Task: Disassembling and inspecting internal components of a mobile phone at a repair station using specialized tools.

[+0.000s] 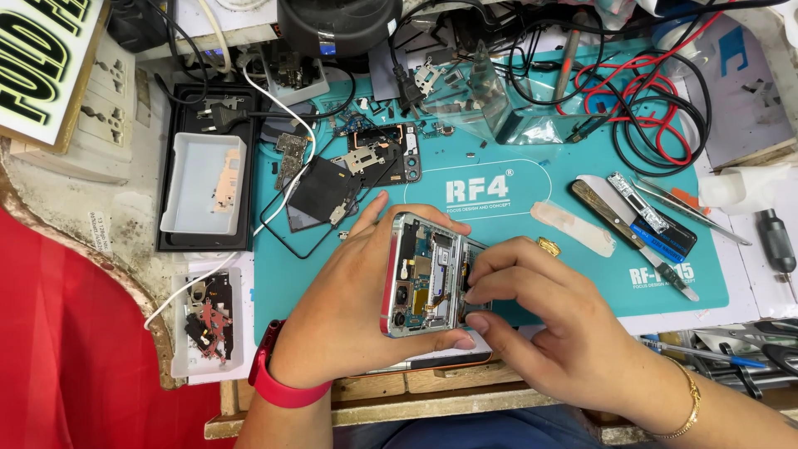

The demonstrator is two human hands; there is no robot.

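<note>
My left hand (345,312) cradles an opened smartphone (428,274), back cover off, circuit boards and camera modules showing. Fingers wrap round its far and near edges, thumb under the near edge, clamped on the frame. Phone sits tilted above the near edge of the teal repair mat (565,274), not lying on it. Red wristband (274,378) on my left wrist.

My right hand (553,320) comes in from the right, fingertips (475,293) pinched together and pressing on the phone's inner parts at its right side. Whether something small sits between them, I cannot tell. Gold ring (549,246) on one finger, gold bracelet (690,403) on the wrist.

On the mat behind the phone: a black back cover (320,193) and a second stripped phone frame (382,154) with loose small parts around. Right of my hands: a pale flat pry pick (573,226), a dark-handled tool (619,226), a metal strip part (636,199), tweezers (694,209). Red and black cables (657,108) coil at the mat's far right corner.

Left of the mat: a white tray (204,183) on a black box, and nearer me a small white tray of dark and red scrap parts (209,320). White cable (283,179) runs across between them.
</note>
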